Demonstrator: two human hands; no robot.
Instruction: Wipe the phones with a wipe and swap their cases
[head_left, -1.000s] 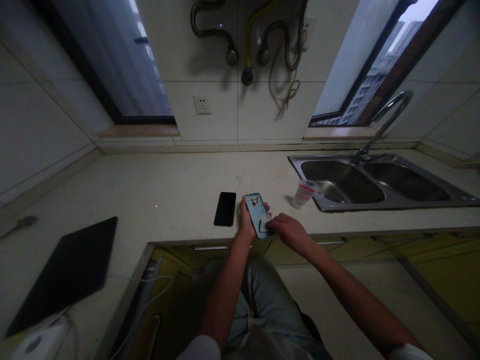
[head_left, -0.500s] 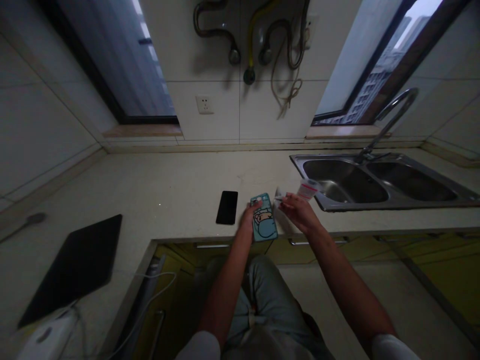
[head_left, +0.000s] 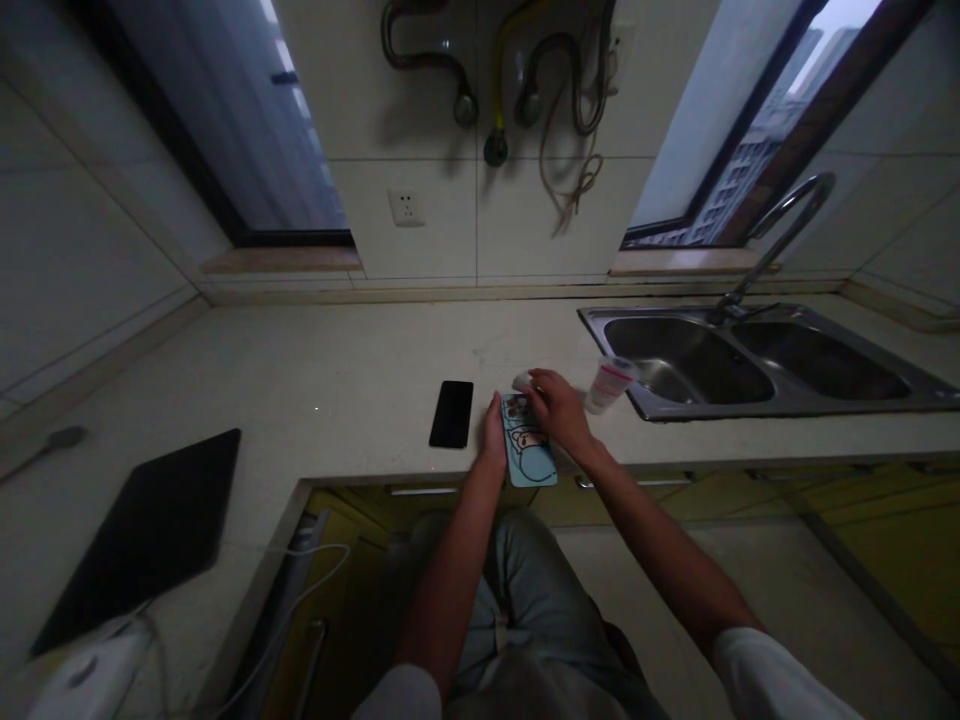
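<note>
The left hand has a narrow grip on the long side of a pale blue phone case with a cartoon print, and its lower end sits at or just over the front edge of the tabletop. The right hand curls in a narrow grip over a small white wad at the case's upper corner; the fingers hide most of it, so whether it is cloth or tissue is hard to tell. The most obvious risk is at that front edge: if the left hand's grip slackens or the right hand presses hard on the top end, the case could tip or slide off toward the floor. A wide sideways sweep of the right hand could also catch the small plastic bottle with a pink-and-white label, which stands just beside the double steel sink and could topple toward the basin. What the bottle holds cannot be made out in this dim light. A black smartphone lies just left of the hands, close enough to be struck or splashed if the bottle holds liquid and spills that way.
</note>
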